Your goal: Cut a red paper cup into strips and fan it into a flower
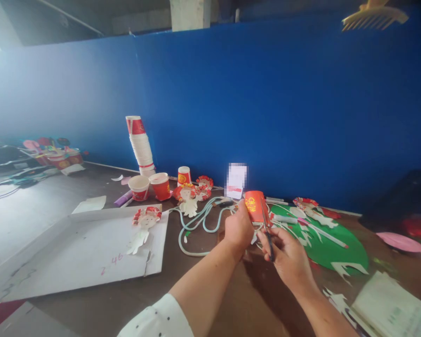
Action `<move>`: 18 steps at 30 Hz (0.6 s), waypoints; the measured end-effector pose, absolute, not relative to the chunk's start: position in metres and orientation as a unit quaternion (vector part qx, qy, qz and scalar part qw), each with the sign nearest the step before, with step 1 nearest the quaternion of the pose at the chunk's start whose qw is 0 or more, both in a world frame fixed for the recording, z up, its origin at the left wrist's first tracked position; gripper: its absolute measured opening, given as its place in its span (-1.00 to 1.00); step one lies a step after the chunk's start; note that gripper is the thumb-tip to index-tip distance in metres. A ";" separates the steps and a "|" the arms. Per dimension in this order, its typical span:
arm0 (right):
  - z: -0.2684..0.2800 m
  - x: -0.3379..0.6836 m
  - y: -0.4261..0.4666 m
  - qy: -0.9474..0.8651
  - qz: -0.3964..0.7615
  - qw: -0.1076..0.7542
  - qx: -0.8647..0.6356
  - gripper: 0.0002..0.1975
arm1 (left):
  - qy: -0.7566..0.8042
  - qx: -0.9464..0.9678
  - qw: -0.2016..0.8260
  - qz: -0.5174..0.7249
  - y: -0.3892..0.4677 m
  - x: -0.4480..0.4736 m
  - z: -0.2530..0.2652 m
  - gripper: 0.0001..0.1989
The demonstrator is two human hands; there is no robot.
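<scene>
My left hand (239,228) is closed around a red paper cup (255,206) with yellow characters, held above the table on its side or upside down. My right hand (289,252) grips a pair of scissors (268,241) by dark handles. The blades point up and lie against the right part of the cup's wall; whether they have cut into it I cannot make out. Behind the cup is a green round sheet (337,248) with white paper scraps and a white marker (284,219) on it.
A leaning stack of paper cups (142,149) stands by the blue partition (249,103), with loose cups (160,186) before it. Paper-cup figures (188,199) lie around a pale cable (192,253). A white board (73,257) covers the left; a book (395,304) lies at right.
</scene>
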State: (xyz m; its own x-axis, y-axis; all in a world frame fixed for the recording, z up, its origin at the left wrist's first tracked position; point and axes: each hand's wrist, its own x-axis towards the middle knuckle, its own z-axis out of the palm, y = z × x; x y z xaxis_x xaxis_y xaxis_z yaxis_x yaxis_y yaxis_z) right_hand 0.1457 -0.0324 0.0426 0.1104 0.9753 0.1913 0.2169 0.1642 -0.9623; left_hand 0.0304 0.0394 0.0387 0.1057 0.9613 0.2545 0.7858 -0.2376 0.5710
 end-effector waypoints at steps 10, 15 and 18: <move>0.054 0.151 -0.034 -0.529 0.369 0.519 -0.561 -0.66 | 0.579 0.758 0.104 0.281 0.038 0.033 0.035 -0.40; 0.053 0.150 -0.033 -0.542 0.346 0.528 -0.555 -0.71 | 0.578 0.761 0.103 0.275 0.040 0.033 0.034 -0.38; 0.051 0.151 -0.033 -0.557 0.332 0.526 -0.550 -0.73 | 0.575 0.760 0.112 0.283 0.039 0.033 0.034 -0.37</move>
State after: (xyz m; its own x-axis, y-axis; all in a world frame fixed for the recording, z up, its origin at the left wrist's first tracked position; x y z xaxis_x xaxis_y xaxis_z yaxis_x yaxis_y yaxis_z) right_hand 0.1510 -0.0326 0.0505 0.1588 0.9623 0.2207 0.2634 0.1741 -0.9489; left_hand 0.0334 0.0392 0.0340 0.1790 0.9366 0.3012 0.8104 -0.3139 0.4947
